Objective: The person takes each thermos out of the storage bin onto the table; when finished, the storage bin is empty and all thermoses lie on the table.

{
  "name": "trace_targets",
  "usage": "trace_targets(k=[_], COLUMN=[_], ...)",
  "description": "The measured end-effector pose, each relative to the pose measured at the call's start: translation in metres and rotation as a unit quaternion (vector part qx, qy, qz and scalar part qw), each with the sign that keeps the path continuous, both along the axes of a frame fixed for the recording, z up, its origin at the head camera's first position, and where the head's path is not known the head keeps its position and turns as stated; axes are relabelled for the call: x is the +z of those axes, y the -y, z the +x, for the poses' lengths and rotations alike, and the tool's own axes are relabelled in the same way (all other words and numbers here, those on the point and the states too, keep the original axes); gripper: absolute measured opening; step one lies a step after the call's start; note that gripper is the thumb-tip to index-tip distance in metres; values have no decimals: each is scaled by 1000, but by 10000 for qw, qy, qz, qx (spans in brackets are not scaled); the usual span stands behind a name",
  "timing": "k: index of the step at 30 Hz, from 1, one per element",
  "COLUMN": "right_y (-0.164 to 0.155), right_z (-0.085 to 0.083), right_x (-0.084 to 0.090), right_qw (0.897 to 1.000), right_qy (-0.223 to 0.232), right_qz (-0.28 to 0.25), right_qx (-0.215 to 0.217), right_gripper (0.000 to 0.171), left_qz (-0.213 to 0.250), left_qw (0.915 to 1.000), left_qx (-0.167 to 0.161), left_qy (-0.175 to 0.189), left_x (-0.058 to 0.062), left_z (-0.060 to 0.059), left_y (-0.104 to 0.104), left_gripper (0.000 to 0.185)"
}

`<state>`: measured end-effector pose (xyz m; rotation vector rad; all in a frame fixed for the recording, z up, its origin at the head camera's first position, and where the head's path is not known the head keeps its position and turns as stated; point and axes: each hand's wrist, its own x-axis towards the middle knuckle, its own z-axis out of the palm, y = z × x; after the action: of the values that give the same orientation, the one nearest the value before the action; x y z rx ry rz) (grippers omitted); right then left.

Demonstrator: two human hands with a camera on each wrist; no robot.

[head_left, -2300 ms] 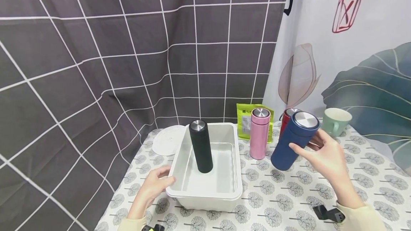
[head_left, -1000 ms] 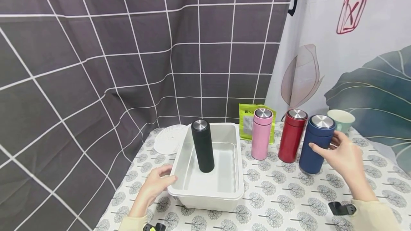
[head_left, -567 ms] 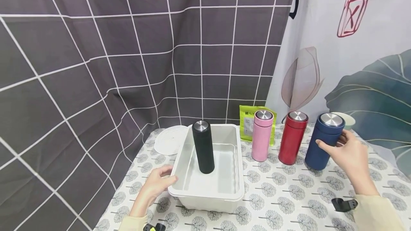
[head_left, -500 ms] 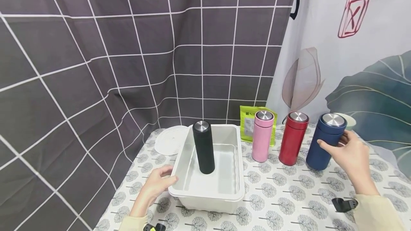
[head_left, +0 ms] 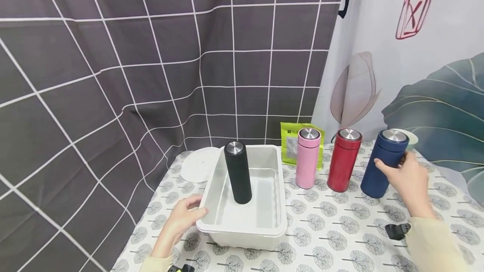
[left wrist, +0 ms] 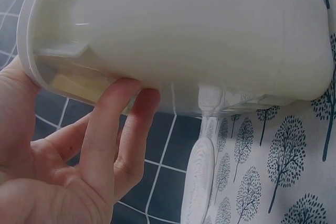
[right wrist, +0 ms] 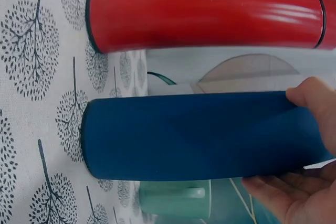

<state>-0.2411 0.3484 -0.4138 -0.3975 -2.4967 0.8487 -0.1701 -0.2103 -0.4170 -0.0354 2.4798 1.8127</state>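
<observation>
The blue bottle (head_left: 381,169) is held near its upper part by the right hand (head_left: 410,181), pinched between the thumb on one side and the curled fingers on the other. It is kept nearly upright at the right of the row, beside the red bottle (head_left: 343,163); whether its base touches the tree-print cloth (head_left: 325,238) cannot be told. In the right wrist view, a green cup (right wrist: 174,199) is shown side-on beyond the blue bottle; in the head view, it is mostly hidden by that bottle.

The white tub (head_left: 242,233) is gripped by the left hand (head_left: 183,217), with the thumb seen over the rim from above. Only in the left wrist view are fingertips (left wrist: 143,98) shown pressed against the outer wall. The black bottle (head_left: 238,175), stood inside the tub, is revealed by the head view alone, as is the pink bottle (head_left: 307,160).
</observation>
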Motion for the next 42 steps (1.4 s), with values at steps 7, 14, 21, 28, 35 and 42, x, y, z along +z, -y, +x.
trace_targets(k=[7, 14, 21, 28, 35, 42], right_y=[7, 7, 8, 13, 16, 19], right_z=[1, 1, 3, 11, 12, 21], right_x=[0, 0, -4, 2, 9, 7], right_qw=[9998, 9996, 9964, 9790, 9698, 9712], right_qy=[-17, -195, 9, -286, -325, -431], right_qz=[61, 43, -829, -1955, -2346, -2315], right_qx=[-203, -201, -174, -500, -582, -364], right_gripper=[86, 84, 92, 97, 93, 92], left_qz=[-78, -77, -135, -75, -40, -100], left_qw=[9999, 9999, 9999, 10000, 10000, 9999], left_qx=[74, 88, 27, -9, 36, 37], left_qy=[-42, -73, -34, -4, -36, -49], left_x=[0, 1, 3, 1, 0, 0], left_z=[2, 3, 5, 5, 4, 4], left_y=[1, -2, -2, 0, 1, 0], left_gripper=[51, 52, 53, 55, 55, 54])
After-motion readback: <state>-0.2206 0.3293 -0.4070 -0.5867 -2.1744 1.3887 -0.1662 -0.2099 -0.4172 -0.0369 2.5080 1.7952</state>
